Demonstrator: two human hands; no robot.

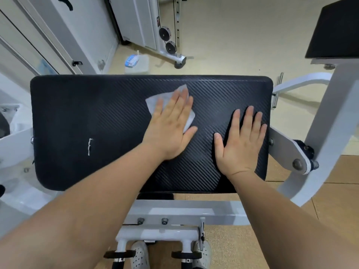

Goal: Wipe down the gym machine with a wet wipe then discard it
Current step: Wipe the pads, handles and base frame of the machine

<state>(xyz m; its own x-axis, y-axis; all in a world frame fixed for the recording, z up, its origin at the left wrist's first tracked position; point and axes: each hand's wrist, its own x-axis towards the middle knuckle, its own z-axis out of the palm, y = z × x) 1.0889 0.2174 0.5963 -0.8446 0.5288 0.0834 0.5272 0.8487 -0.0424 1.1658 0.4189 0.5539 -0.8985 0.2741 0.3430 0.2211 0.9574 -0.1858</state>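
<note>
**Black, White and Sandy Brown**

Black machine pad (97, 113), covered in thin slanted lines like woven cloth. Small white scratch mark (89, 146) on its left part. White wet wipe (151, 102), pale against the black. Light grey-white metal frame (174, 212) with silver bolts (164, 221). Plain black pad (338, 26) at the top right. Blue and white wipes pack (132, 60). Black pulley wheels (164, 33) with pale middles. Cream floor (233, 35) far off, speckled brown floor mat (242, 249) close by. White shoes (138, 255) dotted with little dark holes. Black grips (119, 254) on silver bars.
</note>
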